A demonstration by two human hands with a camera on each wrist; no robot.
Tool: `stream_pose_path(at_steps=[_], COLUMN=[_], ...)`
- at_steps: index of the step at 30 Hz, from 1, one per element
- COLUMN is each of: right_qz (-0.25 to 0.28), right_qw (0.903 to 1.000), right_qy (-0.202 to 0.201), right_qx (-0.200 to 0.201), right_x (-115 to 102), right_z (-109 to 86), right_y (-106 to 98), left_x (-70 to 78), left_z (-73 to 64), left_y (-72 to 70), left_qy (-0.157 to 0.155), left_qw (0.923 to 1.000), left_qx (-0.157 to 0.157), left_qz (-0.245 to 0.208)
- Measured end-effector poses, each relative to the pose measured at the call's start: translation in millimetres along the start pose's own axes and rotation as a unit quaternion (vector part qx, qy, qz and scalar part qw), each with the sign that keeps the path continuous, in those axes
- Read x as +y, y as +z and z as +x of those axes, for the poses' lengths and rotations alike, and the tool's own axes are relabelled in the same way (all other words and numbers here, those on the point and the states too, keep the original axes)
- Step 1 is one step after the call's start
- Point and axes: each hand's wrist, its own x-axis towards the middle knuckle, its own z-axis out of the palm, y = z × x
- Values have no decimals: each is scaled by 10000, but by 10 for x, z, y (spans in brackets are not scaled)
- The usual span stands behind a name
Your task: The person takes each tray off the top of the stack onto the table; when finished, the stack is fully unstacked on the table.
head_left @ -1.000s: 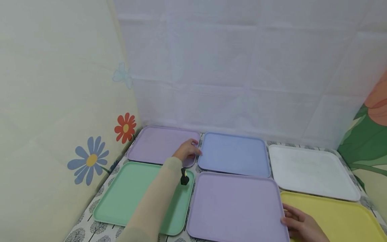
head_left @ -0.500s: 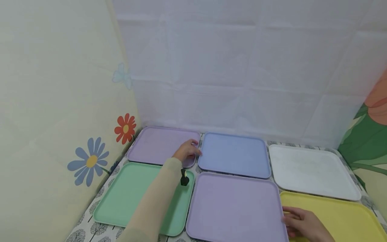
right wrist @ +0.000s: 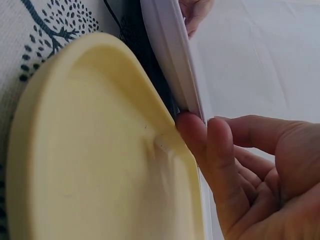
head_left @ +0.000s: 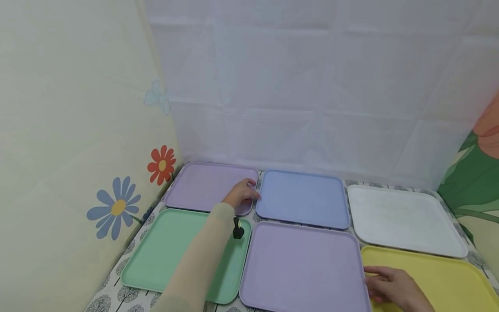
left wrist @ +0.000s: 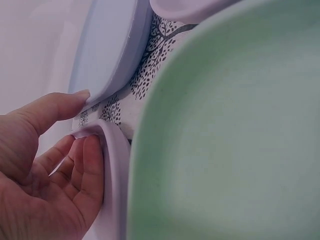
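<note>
My left hand (head_left: pixel 242 193) reaches between two trays at the back. Its thumb tip meets the edge of the blue tray (head_left: pixel 304 197), while its other fingers lie at the rim of the back purple tray (left wrist: pixel 116 170). At the lower right of the head view, my right hand (head_left: pixel 395 286) is over the left side of the yellow tray (head_left: pixel 440 277). Its fingertips touch the right edge of the front purple tray (head_left: pixel 304 268); the right wrist view shows them (right wrist: pixel 220 137) right at that tray's end. Both purple trays are flat rectangles with rounded corners.
A green tray (head_left: pixel 163 247) lies under my left forearm (head_left: pixel 204 255). The white tray (head_left: pixel 405 221) is at the back right. A tree-print cloth (head_left: pixel 126 292) covers the table. White sheeting (head_left: pixel 292 86) hangs behind, with a flower-patterned panel (head_left: pixel 78 130) on the left.
The front purple tray has shifted very slightly left. My right hand has moved a little right, its fingers looser at the tray's edge. The left hand has stayed in place.
</note>
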Motion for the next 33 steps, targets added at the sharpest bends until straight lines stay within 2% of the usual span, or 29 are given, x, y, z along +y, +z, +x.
stream_pose_path(at_steps=[5, 12, 18, 25, 29, 33], right_qz=[123, 341, 406, 231, 96, -5], right_qw=[9999, 9987, 9981, 9981, 9981, 9980], right_qy=[-8, -150, -370, -522, -597, -622], right_qx=[-46, -352, -270, -249, -113, -144], right_x=[-9, -22, -41, -91, -124, -167], right_z=[-2, 33, 80, 209, 287, 345], right_y=[-64, -206, -282, -414, -474, -556], left_x=[5, 26, 31, 26, 20, 14], left_z=[17, -25, -41, -31, -26, -20], left_y=[-10, -25, -22, -25, -26, -35], left_qy=[32, 84, 128, 146, 160, 118], left_qw=[9999, 9999, 9999, 9999, 9998, 9998], left_qx=[-31, -43, -61, -64, -40, -64], left_qz=[93, 93, 48, 8, 95, 173])
